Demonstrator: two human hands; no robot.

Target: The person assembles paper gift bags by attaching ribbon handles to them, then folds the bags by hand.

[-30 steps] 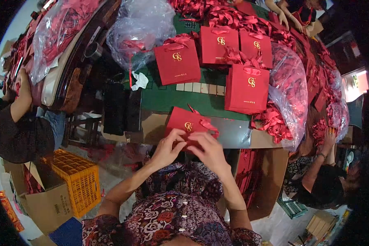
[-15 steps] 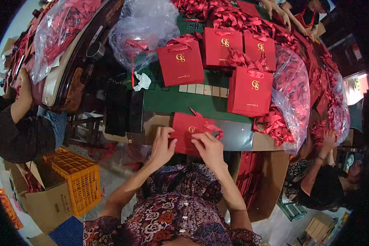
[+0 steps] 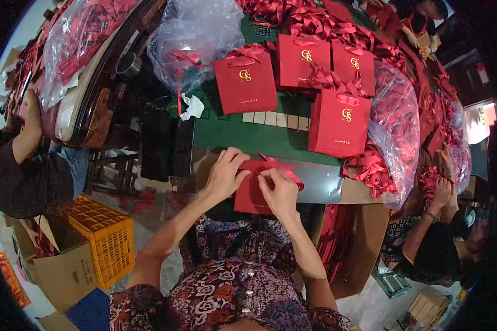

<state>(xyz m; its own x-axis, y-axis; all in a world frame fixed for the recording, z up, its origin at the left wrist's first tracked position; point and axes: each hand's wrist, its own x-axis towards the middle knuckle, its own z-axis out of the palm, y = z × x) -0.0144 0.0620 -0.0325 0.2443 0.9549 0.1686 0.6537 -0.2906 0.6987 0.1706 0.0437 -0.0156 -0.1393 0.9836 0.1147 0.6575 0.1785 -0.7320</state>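
Observation:
A red paper gift bag (image 3: 252, 195) is in front of me at the table's near edge. My left hand (image 3: 226, 173) is at its upper left, with bent fingers and thumb closed on the top edge. Opposite it, my right hand (image 3: 280, 191) pinches at the top edge, where a red ribbon (image 3: 286, 170) trails out to the right. My fingers partly hide whether the right pinch takes in ribbon, paper or both. Beyond my hands stand finished-looking red bags with ribbon handles, one at left (image 3: 245, 84) and a stack at right (image 3: 340, 122).
Clear plastic sacks of red ribbon flank the table, one at right (image 3: 395, 127). White tiles (image 3: 276, 119) and crumpled tissue (image 3: 192, 107) lie on the green top (image 3: 226, 132). An orange crate (image 3: 111, 245) and cardboard boxes (image 3: 66, 276) stand on the floor. Other people work at both sides.
Both hands have shifted to the bag's top edge, the left one moving up and slightly right. The gold emblem that showed on the bag's face is now out of sight.

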